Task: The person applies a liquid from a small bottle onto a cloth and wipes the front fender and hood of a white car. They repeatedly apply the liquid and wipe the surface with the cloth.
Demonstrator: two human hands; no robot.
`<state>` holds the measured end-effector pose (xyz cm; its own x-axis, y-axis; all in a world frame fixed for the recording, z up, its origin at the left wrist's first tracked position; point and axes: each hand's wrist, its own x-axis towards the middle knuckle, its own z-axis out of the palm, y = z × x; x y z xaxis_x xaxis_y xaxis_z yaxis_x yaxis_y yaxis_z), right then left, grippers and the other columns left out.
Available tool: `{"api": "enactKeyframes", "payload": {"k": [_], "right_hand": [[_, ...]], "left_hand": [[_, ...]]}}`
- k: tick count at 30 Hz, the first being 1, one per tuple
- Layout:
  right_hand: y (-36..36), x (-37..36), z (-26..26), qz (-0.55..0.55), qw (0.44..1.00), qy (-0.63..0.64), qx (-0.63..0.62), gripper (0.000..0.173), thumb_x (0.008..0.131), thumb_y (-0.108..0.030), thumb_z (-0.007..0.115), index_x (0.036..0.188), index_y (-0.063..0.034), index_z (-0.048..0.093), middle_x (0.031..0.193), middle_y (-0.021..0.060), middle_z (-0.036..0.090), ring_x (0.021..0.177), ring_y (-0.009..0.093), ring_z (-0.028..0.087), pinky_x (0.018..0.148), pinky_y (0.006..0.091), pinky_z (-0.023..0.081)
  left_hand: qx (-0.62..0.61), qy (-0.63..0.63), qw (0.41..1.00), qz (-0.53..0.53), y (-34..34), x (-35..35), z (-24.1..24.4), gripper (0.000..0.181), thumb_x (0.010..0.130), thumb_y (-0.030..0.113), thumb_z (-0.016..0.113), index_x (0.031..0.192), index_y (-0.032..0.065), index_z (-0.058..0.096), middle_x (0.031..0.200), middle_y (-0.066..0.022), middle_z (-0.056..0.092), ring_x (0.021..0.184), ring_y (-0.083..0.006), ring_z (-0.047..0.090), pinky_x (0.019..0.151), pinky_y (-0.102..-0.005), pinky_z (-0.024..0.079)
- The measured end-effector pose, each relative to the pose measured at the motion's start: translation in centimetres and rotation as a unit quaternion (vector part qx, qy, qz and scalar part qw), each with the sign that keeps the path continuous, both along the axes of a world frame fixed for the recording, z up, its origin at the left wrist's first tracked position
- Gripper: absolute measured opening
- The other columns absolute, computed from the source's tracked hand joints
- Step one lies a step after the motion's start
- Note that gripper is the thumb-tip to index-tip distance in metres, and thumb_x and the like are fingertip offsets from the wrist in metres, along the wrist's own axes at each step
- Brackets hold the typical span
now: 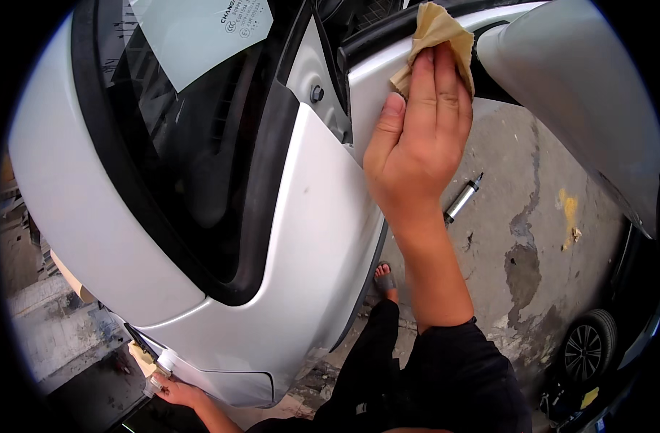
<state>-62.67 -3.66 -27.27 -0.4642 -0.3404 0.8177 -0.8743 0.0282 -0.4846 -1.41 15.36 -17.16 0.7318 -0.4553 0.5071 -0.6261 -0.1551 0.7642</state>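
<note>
My right hand (424,119) presses a crumpled tan cloth or paper (441,30) with its fingers against the white car's body panel (370,81), beside the dark window trim and near the open door. At the lower left, my left hand (175,391) holds a small clear container (153,385) at the car's rear. A second tan piece (142,358) and a white cap-like part (166,359) are close to its fingers; whether the hand grips these too is hard to tell. A small dark mark shows on the white quarter panel (324,200) between the hands.
A silver cylindrical tool (463,201) lies on the stained concrete floor (487,146), right of my forearm. The open car door (573,92) curves across the upper right. Another vehicle's wheel (587,346) stands at the lower right. A concrete ledge (64,325) is at the left.
</note>
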Motion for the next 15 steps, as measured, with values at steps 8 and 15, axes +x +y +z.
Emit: {"api": "enactKeyframes", "payload": {"k": [8, 15], "right_hand": [[0.1, 2.6, 0.5, -0.018, 0.996, -0.087, -0.020, 0.039, 0.093, -0.004, 0.057, 0.130, 0.0085, 0.061, 0.139, 0.0246, 0.058, 0.120, 0.041, 0.057, 0.106, 0.0471, 0.042], [1.1, -1.2, 0.8, -0.017, 0.999, -0.036, -0.013, 0.039, 0.084, 0.007, 0.067, 0.122, 0.0026, 0.067, 0.115, 0.0171, 0.068, 0.109, 0.034, 0.064, 0.091, 0.0391, 0.053]], "left_hand": [[0.021, -0.053, 0.998, 0.007, 1.0, 1.3, 0.6, 0.047, 0.103, 0.024, 0.063, 0.136, -0.0073, 0.051, 0.134, -0.0197, 0.059, 0.115, -0.0271, 0.061, 0.100, -0.0386, 0.051], [0.020, -0.016, 1.000, 0.003, -0.3, 1.3, -0.1, 0.049, 0.101, 0.028, 0.065, 0.132, -0.0087, 0.052, 0.130, -0.0199, 0.060, 0.113, -0.0260, 0.061, 0.098, -0.0370, 0.051]]}}
